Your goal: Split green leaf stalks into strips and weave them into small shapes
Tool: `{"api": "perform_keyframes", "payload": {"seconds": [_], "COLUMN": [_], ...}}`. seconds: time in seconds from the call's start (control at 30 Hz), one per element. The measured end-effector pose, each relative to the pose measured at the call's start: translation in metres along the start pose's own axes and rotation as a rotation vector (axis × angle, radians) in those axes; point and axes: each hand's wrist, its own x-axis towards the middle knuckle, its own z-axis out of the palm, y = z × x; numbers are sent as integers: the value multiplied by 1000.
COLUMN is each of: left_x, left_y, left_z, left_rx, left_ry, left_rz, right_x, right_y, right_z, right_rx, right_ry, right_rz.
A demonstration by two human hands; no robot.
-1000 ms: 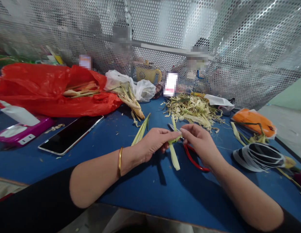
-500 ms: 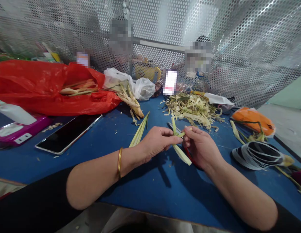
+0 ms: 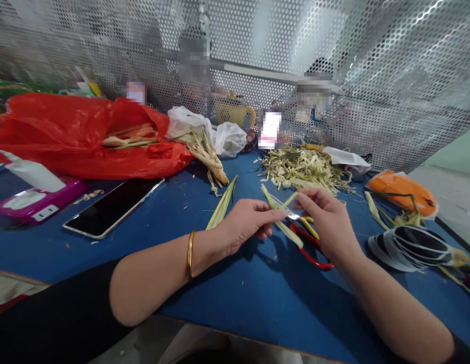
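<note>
Pale green, flat plant strips [image 3: 291, 235] are crossing each other in front of you, just above the blue worktop [image 3: 227, 298], near its middle. Your left hand [image 3: 244, 225] is pinching them at the crossing, thumb on top and fingers curling underneath. Your right hand [image 3: 329, 217] is closing its fingertips on the narrow end that is angling up toward it, while the broad end is slanting down past your left thumb. Red-handled scissors with yellow inner grips and silver blades [image 3: 318, 263] are lying right behind and below the strips, partly hidden by your right hand.

Long green leaves in a slim bundle [image 3: 222, 203] are lying beside your left wrist, which is wearing a gold-coloured bangle [image 3: 190, 255]. Beyond your hands, a loose heap of pale, shredded husk [image 3: 308, 169] is spreading over the worktop. Farther left, a black-screened smartphone [image 3: 113, 208] is lying flat in front of a crumpled red plastic bag [image 3: 48, 121]. To your right, a black spool with white winding [image 3: 409, 248] is resting near an orange plastic bag [image 3: 403, 188].
</note>
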Motion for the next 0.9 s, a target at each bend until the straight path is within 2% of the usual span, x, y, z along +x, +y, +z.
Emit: {"api": "perform_keyframes", "payload": {"seconds": [0.07,0.1,0.13,0.2,0.27,0.33,0.43,0.63,0.9], "left_x": [2,3,4,6,8,9,10,9,6], "left_y": [0,0,0,-1,-3,-4,-6,-9,-7], "left_z": [-2,-3,-4,-5,-6,-6,-6,-5,-4], "left_rx": [-84,-132,-179,-252,-275,-251,-213,-220,-281], "left_ry": [10,13,17,25,22,-4,-55,-44,19], "left_rz": [-46,-65,-79,-86,-73,-50,-22,-49,35], "right_x": [-3,-7,-11,-19,-25,-28,-27,-27,-42], "right_y": [-4,-7,-10,-15,-17,-15,-10,-6,-13], "right_z": [-3,-3,-2,1,6,11,13,12,18], "right_rx": [-286,-414,-529,-728,-915,-1066,-1159,-992,-780], "right_ry": [93,86,34,-169,-358,-435,-432,-421,-426], "right_rz": [-316,-479,-628,-878,-1040,-1096,-1096,-1079,-1077]}}
